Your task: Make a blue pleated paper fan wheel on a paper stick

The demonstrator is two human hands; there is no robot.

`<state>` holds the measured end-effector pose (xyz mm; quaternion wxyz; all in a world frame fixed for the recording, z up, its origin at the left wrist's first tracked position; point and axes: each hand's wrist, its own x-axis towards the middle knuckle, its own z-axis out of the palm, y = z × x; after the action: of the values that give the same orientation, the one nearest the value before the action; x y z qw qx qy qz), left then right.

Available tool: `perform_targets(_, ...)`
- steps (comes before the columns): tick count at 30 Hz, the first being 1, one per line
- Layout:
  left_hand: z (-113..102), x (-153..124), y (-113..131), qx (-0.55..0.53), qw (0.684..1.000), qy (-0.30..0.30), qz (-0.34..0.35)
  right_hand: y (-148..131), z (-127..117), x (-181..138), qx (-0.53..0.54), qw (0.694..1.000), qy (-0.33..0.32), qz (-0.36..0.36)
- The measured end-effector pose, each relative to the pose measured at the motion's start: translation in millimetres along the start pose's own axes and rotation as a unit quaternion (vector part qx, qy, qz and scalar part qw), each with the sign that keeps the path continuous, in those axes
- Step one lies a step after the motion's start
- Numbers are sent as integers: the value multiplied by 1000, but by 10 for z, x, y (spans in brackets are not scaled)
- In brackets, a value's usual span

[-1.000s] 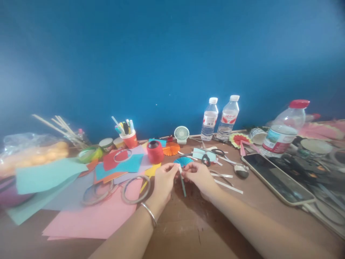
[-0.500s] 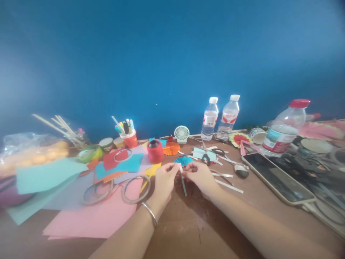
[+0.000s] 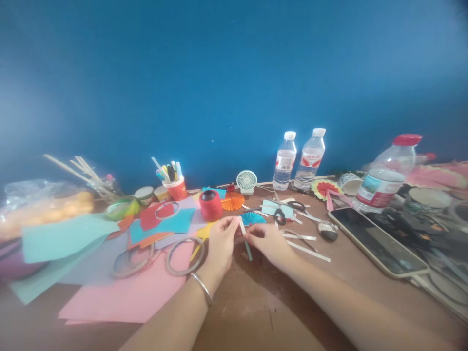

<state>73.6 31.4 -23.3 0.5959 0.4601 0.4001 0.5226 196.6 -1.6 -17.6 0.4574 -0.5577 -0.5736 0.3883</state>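
Note:
My left hand pinches the upper end of a narrow pale paper strip between thumb and fingertips. The fingers of my right hand are closed on the same strip, a little lower down. Its white top shows between the fingertips, and its greenish lower end hangs over the brown table. Just beyond my hands lies a blue pleated paper fan. An orange pleated fan is behind it. Scissors with black handles rest on a light blue paper to the right, close to several white strips.
Coloured paper sheets and rolls of tape cover the left side. A red thread spool, a cup of pens and a small fan stand behind. Bottles and a phone are on the right.
Both hands have shifted slightly left and apart from the blue fan, more of which shows now. The strip's white top end has come up between my fingertips.

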Motion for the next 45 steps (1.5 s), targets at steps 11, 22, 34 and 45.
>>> perform_targets(11,-17,-9,57,46,998,-53,3,32,38,2,23,999,12,28)
perform_targets(22,-85,37,5,-26,999,37,21,36,52,-11,34,997,-59,23)
perform_targets(34,-26,-39,-8,35,996,-76,3,48,23,-1,6,1000,16,24)
perform_targets(45,4,-17,-32,149,984,-91,25,134,-59,-40,-182,956,117,-200)
